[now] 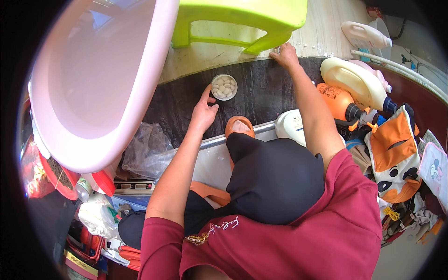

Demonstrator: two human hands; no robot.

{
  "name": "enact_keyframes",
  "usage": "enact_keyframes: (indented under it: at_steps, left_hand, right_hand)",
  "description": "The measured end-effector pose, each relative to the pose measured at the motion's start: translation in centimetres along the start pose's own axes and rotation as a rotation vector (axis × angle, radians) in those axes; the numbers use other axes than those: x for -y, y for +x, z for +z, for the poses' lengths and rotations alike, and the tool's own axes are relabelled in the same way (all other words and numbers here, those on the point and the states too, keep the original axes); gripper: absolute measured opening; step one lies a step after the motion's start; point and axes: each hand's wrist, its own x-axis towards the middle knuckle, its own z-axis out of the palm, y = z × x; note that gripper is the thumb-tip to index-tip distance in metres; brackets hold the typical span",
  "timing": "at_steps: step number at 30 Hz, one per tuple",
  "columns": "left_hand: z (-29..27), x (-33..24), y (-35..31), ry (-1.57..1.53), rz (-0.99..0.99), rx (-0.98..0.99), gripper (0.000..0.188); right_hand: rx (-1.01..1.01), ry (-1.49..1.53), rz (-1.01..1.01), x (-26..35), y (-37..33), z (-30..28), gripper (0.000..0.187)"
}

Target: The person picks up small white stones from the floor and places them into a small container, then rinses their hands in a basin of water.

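Note:
My left hand [204, 108] reaches forward with fingers apart, its fingertips just beside a small white bowl [224, 87] holding several pale round pieces. The bowl sits on a dark marbled floor strip [261, 88]. My right hand [285, 55] stretches farther out and presses on the floor at the foot of a lime-green plastic stool [242, 21]; whether it pinches anything is not visible. My knee in black cloth [273, 177] and an orange slipper [240, 126] lie between my arms.
A big pink plastic tub [98, 79] leans at the left. A crumpled clear bag [147, 149] lies under it. Detergent bottles, cream [352, 79] and orange [338, 101], stand at the right beside an orange and white bag [394, 154]. A white lidded pot [290, 125] sits near my right forearm.

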Motion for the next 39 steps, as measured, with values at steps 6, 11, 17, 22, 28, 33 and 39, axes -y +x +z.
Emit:
enact_keyframes:
  at_steps: [6,11,17,22,28,33,39]
  left_hand:
    - [-0.1,0.6,-0.1,0.010,-0.008,-0.008,0.064]
    - [0.1,1.4,0.0,-0.002,-0.016,-0.023,0.059]
    - [0.1,1.6,0.2,-0.012,-0.008,-0.016,0.058]
    - [0.4,1.3,0.7,-0.047,-0.013,-0.005,0.060]
    - [1.0,1.2,0.9,-0.102,0.004,-0.041,0.067]
    - [1.1,1.2,1.3,-0.112,-0.002,-0.028,0.069]
    - [0.9,0.7,1.5,-0.111,0.009,0.004,0.069]
  right_hand:
    - [0.147,0.126,-0.072,-2.2,1.5,-0.6,0.032]
    - [0.214,0.156,-0.091,-2.8,2.4,-0.7,0.025]
    - [0.264,0.224,-0.027,-2.2,2.0,-2.1,0.019]
    - [0.267,0.268,0.011,-2.7,1.6,-2.5,0.018]
    - [0.451,0.844,0.227,0.5,-2.0,-5.4,0.014]
    - [0.791,1.172,0.131,8.3,-7.6,-6.8,0.022]
    - [1.019,1.343,0.290,12.5,-10.1,-3.1,0.024]
